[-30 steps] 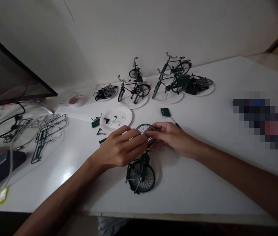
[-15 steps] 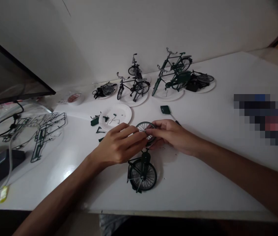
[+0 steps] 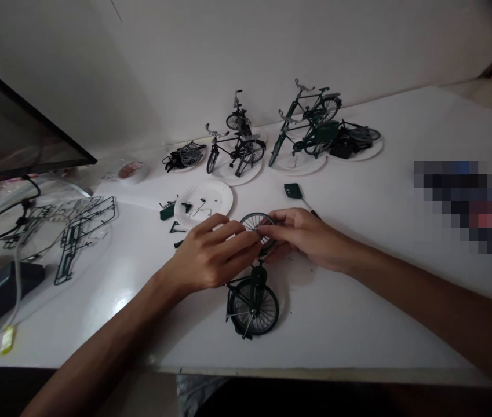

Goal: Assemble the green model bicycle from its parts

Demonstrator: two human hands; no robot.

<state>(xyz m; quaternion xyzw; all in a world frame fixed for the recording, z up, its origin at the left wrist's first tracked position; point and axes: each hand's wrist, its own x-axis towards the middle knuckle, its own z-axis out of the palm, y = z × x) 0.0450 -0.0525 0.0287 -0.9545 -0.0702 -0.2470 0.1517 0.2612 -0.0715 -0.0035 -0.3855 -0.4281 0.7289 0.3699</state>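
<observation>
- Right now, your left hand [image 3: 211, 253] and right hand [image 3: 304, 237] are together, both pinching a small spoked model wheel [image 3: 257, 227] above the white table [image 3: 359, 324].
- Directly below your hands sits a part-built green model bicycle [image 3: 253, 301].
- Just beyond the wheel, a paper plate [image 3: 219, 194] holds small dark parts; a green panel [image 3: 293, 190] lies near your right hand.
- Farther back, more model bicycles [image 3: 237, 139] rest on plates near the wall.
- Your widest room lies rightward across the table, toward a blurred patch [image 3: 454, 205]; the table's near edge [image 3: 315, 370] runs just below the bicycle.
- To your left lie green plastic sprues [image 3: 74, 249].
- Any print on the round roll [image 3: 131, 171] is too small to read.
</observation>
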